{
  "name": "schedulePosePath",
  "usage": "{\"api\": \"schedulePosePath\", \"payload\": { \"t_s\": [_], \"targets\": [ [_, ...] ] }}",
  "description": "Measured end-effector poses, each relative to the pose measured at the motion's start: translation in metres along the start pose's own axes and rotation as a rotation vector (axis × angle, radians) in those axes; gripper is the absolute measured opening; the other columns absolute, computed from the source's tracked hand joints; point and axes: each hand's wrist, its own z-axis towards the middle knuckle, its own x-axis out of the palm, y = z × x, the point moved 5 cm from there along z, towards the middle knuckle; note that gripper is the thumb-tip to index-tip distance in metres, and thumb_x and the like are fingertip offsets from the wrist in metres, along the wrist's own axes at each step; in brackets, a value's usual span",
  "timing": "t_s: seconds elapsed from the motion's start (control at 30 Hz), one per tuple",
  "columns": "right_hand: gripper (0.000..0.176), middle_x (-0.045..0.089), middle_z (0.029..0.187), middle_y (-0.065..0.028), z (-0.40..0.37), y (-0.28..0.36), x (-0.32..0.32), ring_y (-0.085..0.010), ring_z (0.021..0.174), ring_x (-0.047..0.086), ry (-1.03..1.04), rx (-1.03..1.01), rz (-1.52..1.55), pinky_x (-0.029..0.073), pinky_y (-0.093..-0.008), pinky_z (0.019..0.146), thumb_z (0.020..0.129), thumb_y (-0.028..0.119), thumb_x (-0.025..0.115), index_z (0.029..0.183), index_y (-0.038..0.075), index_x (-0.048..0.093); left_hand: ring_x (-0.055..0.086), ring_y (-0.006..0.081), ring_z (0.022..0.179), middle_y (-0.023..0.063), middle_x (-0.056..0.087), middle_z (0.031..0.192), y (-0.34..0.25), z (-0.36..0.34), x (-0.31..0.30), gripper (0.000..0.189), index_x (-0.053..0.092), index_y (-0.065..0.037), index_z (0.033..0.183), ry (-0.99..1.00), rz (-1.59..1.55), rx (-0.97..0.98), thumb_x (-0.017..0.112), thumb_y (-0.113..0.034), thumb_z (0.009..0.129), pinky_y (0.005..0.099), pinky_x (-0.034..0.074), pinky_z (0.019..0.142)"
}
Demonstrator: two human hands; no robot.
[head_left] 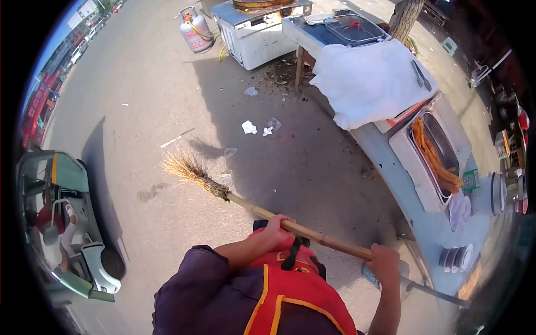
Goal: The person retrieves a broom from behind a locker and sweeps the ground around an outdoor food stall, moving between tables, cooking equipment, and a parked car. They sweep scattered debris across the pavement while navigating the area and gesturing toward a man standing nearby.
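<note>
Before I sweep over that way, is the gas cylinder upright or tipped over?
Upright: the gas cylinder stands on its base on the pavement, with its collar at the top.

There is one left hand [276,227], one right hand [385,262], one broom [212,186], one gas cylinder [196,33] and one tree trunk [406,20].

The left hand [276,228] and right hand [385,263] hid stretches of the broom handle [312,233]; at twelve o'clock, the top edge cut off the round pan [254,4].
</note>
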Motion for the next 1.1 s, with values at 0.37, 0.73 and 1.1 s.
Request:
{"api": "schedulePosePath", "payload": {
  "t_s": [0.37, 0.73, 1.1],
  "targets": [
    [0.020, 0.052, 0.058, -0.0099, 0.139, 0.052, -0.090, -0.0284, 0.057, 0.053, 0.000, -0.220, -0.218, 0.041, -0.0369, 0.052, 0.049, 0.014, 0.065, 0.059, 0.007, 0.049, 0.053, 0.0291, 0.082, 0.0122, 0.049, 0.083, -0.024, 0.083, 0.048, 0.015, 0.042, -0.002, 0.088, -0.168, -0.101, -0.178, 0.047, -0.006, 0.074, 0.0442, 0.043, 0.075],
    [0.025, 0.049, 0.058, -0.0151, 0.212, 0.123, -0.145, -0.0350, 0.059, 0.051, -0.180, 0.058, -0.203, 0.039, -0.0411, 0.052, 0.056, 0.016, 0.064, 0.062, 0.005, 0.043, 0.056, 0.0220, 0.072, 0.0067, 0.051, 0.072, -0.148, 0.111, 0.306, 0.007, 0.046, -0.003, 0.077, 0.318, 0.306, 0.033, 0.050, -0.009, 0.075, 0.0363, 0.048, 0.069],
    [0.020, 0.051, 0.057, -0.0122, 0.301, 0.125, -0.093, -0.0329, 0.058, 0.052, 0.058, -0.414, -0.135, 0.039, -0.0387, 0.049, 0.058, 0.015, 0.063, 0.066, 0.008, 0.046, 0.054, 0.0233, 0.074, 0.0061, 0.050, 0.072, -0.193, 0.057, 0.152, 0.006, 0.047, -0.005, 0.075, 0.137, -0.263, 0.243, 0.052, -0.007, 0.072, 0.0362, 0.044, 0.073]
  ]
}}
